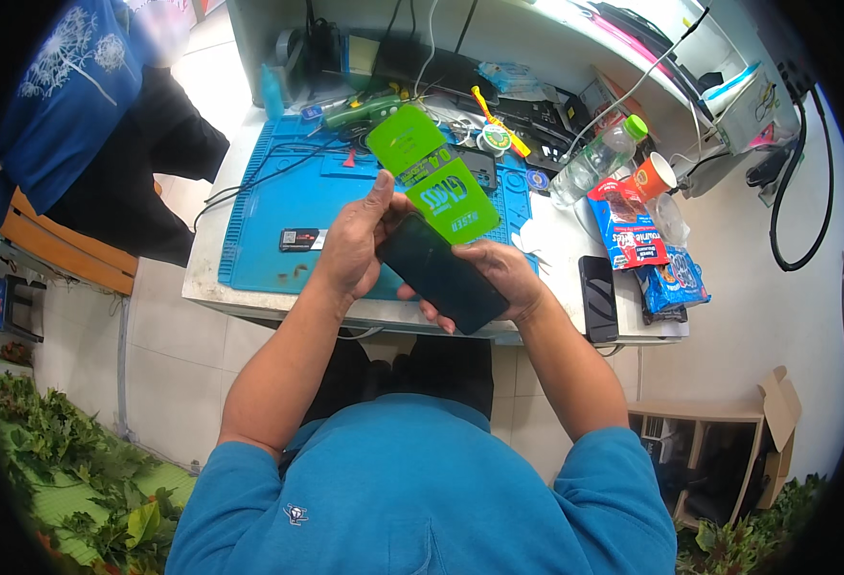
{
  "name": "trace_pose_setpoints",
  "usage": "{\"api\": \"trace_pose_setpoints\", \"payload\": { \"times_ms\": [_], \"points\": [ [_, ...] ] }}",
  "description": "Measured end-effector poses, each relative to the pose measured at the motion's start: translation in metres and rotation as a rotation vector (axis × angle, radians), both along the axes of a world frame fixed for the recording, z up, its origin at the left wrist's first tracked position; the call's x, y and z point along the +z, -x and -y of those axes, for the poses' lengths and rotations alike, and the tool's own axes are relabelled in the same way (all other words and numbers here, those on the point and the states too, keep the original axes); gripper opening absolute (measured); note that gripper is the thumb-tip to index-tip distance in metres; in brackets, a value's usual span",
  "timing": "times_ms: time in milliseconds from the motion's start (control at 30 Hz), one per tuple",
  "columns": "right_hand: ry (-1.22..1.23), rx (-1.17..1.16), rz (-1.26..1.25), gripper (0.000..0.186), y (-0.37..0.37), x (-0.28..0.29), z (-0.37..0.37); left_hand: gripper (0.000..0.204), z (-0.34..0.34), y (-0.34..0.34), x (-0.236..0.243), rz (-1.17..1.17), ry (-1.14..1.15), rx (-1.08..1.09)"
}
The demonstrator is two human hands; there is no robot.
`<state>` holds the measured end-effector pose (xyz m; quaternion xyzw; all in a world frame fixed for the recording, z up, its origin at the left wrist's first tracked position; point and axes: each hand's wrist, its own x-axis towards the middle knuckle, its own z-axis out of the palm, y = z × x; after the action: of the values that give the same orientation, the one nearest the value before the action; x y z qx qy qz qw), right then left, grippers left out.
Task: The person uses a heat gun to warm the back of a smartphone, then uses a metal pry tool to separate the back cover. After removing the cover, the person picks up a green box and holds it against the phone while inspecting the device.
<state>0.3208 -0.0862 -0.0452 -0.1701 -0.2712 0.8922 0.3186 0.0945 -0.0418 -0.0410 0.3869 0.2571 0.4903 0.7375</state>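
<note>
In front of me, over the near edge of the blue repair mat [264, 216], a black smartphone [441, 275] lies slanted between my hands, its dark face up. My right hand [510, 275] grips its right side, thumb along the upper edge and fingertips showing at the lower edge. At the phone's upper left end, my left hand [353, 241] is closed on it with the thumb pointing up. Just beyond is a bright green screen-protector package [453, 199], opened out in two panels. Whether my left fingers also hold that package, I cannot tell.
A small black-and-white part [302, 240] lies on the mat. Another phone [597, 297] rests at the right, near snack packets [628, 230], a paper cup [654, 176] and a plastic bottle [599, 158]. Tools and cables crowd the back. Another person [87, 115] stands at the left.
</note>
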Motion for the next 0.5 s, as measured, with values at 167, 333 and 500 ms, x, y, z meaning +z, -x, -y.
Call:
{"api": "trace_pose_setpoints", "payload": {
  "times_ms": [167, 333, 500],
  "points": [
    [-0.013, -0.011, -0.001, 0.064, 0.0018, -0.0018, 0.0008, 0.054, 0.0018, -0.0024, -0.0011, 0.016, -0.012, 0.038],
    [0.004, -0.005, -0.030, 0.066, 0.0042, 0.0023, 0.0014, 0.058, 0.0024, -0.0037, 0.0028, -0.035, 0.014, 0.045],
    [0.033, 0.021, -0.098, 0.067, 0.0030, -0.0021, -0.0003, 0.059, -0.0018, -0.0061, -0.0002, -0.088, 0.013, 0.061]
  ]
}}
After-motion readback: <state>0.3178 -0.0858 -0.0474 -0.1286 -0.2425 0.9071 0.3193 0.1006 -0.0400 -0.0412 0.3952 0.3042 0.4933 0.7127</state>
